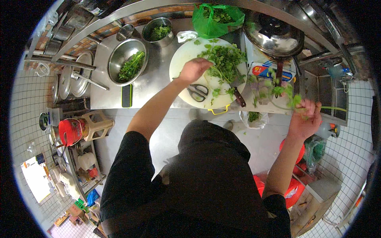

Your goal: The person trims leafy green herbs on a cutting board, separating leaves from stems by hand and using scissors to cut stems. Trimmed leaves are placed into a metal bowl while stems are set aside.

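A round white cutting board (184, 56) lies on the steel table, with a heap of cilantro (223, 61) on its right half. Over the board's middle is my left hand (195, 70), fingers drawn together beside a pale stem at the heap's edge; whether it grips that stem is unclear. Past the table's right front, my right hand (306, 119) holds a blurred cilantro sprig (285, 93), its leaves to the left and its stem sticking out right. Black-handled scissors (198, 92) rest on the board. A knife with a brown handle (240, 97) lies at its right edge, blade partly under leaves.
Left of the board are a steel bowl (114, 59) of greens, a steel pot (163, 40) and a phone (126, 95). Behind stands a green plastic bag (202, 22); a lidded pan (273, 38) is at back right. A clear bag (262, 122) hangs below the front edge.
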Demonstrator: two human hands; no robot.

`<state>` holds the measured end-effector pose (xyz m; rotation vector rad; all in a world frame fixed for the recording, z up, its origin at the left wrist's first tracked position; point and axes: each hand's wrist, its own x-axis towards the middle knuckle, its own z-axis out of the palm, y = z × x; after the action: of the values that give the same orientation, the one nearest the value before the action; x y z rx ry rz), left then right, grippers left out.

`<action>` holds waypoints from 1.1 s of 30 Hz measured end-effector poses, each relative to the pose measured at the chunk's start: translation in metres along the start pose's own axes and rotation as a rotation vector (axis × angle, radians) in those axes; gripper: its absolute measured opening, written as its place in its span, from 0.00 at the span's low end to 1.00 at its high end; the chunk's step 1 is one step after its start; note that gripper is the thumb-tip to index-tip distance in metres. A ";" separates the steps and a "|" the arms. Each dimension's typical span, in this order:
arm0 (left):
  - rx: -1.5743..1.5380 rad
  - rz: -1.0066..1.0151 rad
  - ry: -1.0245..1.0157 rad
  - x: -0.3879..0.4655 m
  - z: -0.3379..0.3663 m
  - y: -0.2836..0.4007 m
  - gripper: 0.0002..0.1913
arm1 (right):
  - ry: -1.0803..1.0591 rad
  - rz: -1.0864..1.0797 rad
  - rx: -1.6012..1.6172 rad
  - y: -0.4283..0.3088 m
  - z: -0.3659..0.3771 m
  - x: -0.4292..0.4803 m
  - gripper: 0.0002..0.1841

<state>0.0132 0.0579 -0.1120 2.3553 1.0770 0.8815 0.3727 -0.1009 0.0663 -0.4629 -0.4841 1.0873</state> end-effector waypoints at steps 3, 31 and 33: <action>-0.235 -0.193 0.116 0.027 -0.036 0.038 0.11 | 0.062 -0.021 -0.159 0.001 0.000 -0.005 0.09; -0.980 -0.250 0.349 0.119 0.001 0.290 0.09 | 0.002 0.186 -0.288 0.051 0.069 0.011 0.24; -0.822 -0.211 0.332 0.115 0.007 0.290 0.10 | -0.014 0.180 -0.298 0.050 0.066 0.005 0.23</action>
<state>0.2274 -0.0338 0.0951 1.4294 0.8255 1.3405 0.3004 -0.0686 0.0918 -0.7724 -0.6299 1.1965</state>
